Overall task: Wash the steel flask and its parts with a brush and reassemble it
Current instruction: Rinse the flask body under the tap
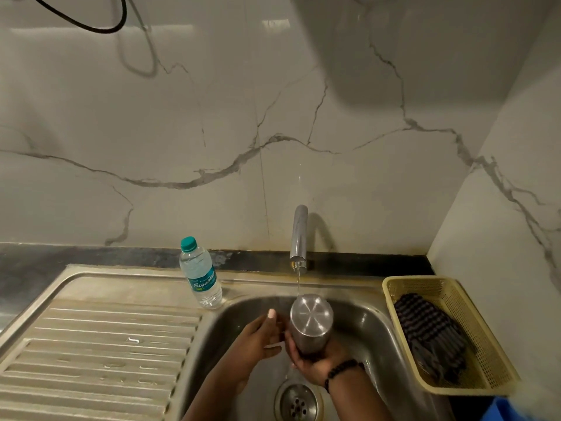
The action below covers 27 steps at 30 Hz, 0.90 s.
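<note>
Flask (311,325) held over sink (379,326) middle, base up toward tap (299,235), axis tilted. Gripped low by right hand (315,364); left hand (258,338) just beside, fingers curled, contents unclear.

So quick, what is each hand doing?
Left hand: fingers straight, open, touching the steel flask.
Right hand: gripping the flask from below.

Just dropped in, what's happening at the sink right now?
A person holds the steel flask in the right hand, base up, under the tap whose water runs onto it, over the sink. The left hand is beside the flask, holding something small I can't identify. No brush shows.
</note>
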{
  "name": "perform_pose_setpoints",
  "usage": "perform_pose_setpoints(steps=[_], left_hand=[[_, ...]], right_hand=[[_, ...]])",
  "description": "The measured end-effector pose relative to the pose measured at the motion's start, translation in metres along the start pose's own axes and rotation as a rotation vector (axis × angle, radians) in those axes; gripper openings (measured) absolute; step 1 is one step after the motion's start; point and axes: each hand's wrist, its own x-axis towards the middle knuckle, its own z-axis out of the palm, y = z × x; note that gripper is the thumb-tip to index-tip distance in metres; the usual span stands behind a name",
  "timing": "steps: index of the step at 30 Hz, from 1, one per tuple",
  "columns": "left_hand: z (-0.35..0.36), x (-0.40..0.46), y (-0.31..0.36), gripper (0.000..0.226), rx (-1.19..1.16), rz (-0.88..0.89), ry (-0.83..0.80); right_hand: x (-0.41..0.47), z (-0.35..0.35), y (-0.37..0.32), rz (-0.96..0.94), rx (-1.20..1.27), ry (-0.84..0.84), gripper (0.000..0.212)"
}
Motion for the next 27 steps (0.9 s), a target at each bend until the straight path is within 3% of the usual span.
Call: perform_pose_setpoints(steps=[4, 7, 10, 14, 15, 17, 19, 20, 21, 23, 25, 27], left_hand=[[0.003, 0.001, 0.004, 0.055, -0.183, 0.025, 0.04], [0.009, -0.001, 0.005, 0.048, -0.086, 0.19, -0.004], [0.016, 0.006, 0.011, 0.08, -0.016, 0.296, 0.024], [0.025, 0.02, 0.031, 0.078, 0.089, 0.401, 0.109], [0.026, 0.022, 0.034, 0.076, 0.116, 0.425, 0.112], [0.029, 0.026, 0.039, 0.077, 0.118, 0.433, 0.112], [0.032, 0.028, 0.042, 0.077, 0.107, 0.423, 0.126], [0.033, 0.03, 0.043, 0.075, 0.101, 0.423, 0.136], [0.033, 0.031, 0.045, 0.074, 0.093, 0.423, 0.143], [0.033, 0.033, 0.046, 0.072, 0.074, 0.416, 0.141], [0.035, 0.034, 0.045, 0.072, 0.066, 0.411, 0.118], [0.04, 0.032, 0.045, 0.072, 0.012, 0.397, 0.101]], right_hand=[[0.012, 0.017, 0.002, -0.205, 0.046, 0.055, 0.05], [0.017, 0.025, 0.001, -0.251, 0.094, 0.022, 0.048], [0.018, 0.027, 0.003, -0.247, 0.03, -0.01, 0.045], [0.012, 0.021, 0.003, -0.235, -0.105, -0.051, 0.045], [0.01, 0.019, -0.001, -0.222, -0.237, -0.006, 0.047], [0.017, 0.008, -0.013, -0.32, -0.584, 0.328, 0.052], [0.023, -0.008, -0.023, -0.734, -1.098, 0.617, 0.045], [0.024, -0.014, -0.027, -0.949, -1.308, 0.547, 0.049], [0.027, -0.019, -0.028, -1.086, -1.457, 0.373, 0.062], [0.021, -0.02, -0.026, -1.127, -1.497, 0.058, 0.091], [0.019, -0.011, -0.026, -1.144, -1.602, -0.036, 0.103], [0.021, -0.003, -0.029, -1.238, -1.521, 0.015, 0.098]])
